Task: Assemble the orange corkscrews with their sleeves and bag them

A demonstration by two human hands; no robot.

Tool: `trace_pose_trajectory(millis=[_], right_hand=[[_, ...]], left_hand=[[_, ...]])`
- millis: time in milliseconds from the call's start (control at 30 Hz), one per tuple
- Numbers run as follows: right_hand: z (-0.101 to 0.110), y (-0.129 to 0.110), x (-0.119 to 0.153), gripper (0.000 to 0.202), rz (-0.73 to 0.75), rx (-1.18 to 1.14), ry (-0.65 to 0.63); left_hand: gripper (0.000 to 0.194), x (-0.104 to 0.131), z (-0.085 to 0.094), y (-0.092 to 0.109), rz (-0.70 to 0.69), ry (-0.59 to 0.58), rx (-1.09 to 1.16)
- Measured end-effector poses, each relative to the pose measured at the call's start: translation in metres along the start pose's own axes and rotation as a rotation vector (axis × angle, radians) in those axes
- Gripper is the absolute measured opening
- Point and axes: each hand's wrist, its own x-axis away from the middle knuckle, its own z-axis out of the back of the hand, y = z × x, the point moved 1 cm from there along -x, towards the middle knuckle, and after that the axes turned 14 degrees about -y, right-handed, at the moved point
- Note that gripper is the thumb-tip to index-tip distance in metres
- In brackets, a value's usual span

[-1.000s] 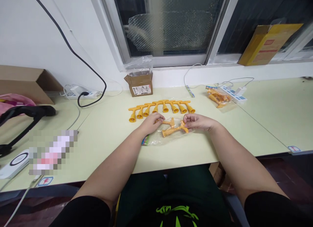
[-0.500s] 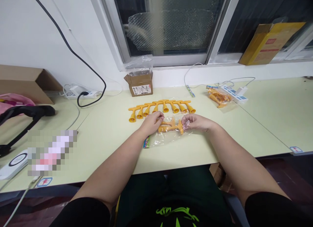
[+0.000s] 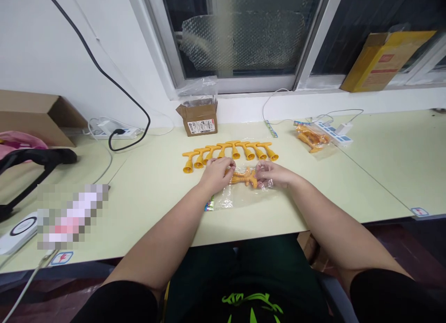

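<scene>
A clear plastic bag (image 3: 230,200) with a coloured header strip lies on the table in front of me. Inside it are orange-yellow plastic pieces (image 3: 245,178) with T-shaped ends. My left hand (image 3: 219,173) is closed at the bag's left side, over the ends of the pieces. At the right side, my right hand (image 3: 270,173) pinches the plastic film close to the T-shaped ends. Just beyond my hands stands a curved row of several yellow T-handled, cone-ended plastic pieces (image 3: 236,151).
A small open carton (image 3: 200,119) stands by the wall. Another bag of orange pieces (image 3: 312,138) lies beside a power strip (image 3: 336,133) at the right. To the left are a black cable (image 3: 130,100), a black-framed object (image 3: 38,158) and a white charging pad (image 3: 21,230).
My left hand has shifted over the left ends of the bagged pieces. The pieces have drawn closer together, and my right hand has moved slightly left.
</scene>
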Motion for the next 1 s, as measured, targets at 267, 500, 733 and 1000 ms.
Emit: trace_pose_trajectory(millis=[267, 500, 733, 1000], right_hand=[[-0.002, -0.002, 0.003, 0.043, 0.007, -0.016, -0.168], [-0.008, 0.003, 0.001, 0.042, 0.163, 0.386, -0.219], [-0.012, -0.001, -0.007, 0.053, 0.153, 0.759, 0.011], [-0.007, 0.000, -0.009, 0.043, 0.143, 0.864, 0.061]], left_hand=[[0.028, 0.003, -0.002, 0.010, -0.102, -0.051, -0.041], [0.023, 0.001, -0.007, 0.011, -0.120, -0.111, -0.056], [0.028, 0.001, -0.010, 0.015, -0.102, -0.143, -0.134], [0.034, 0.002, -0.016, 0.021, -0.121, -0.132, -0.211]])
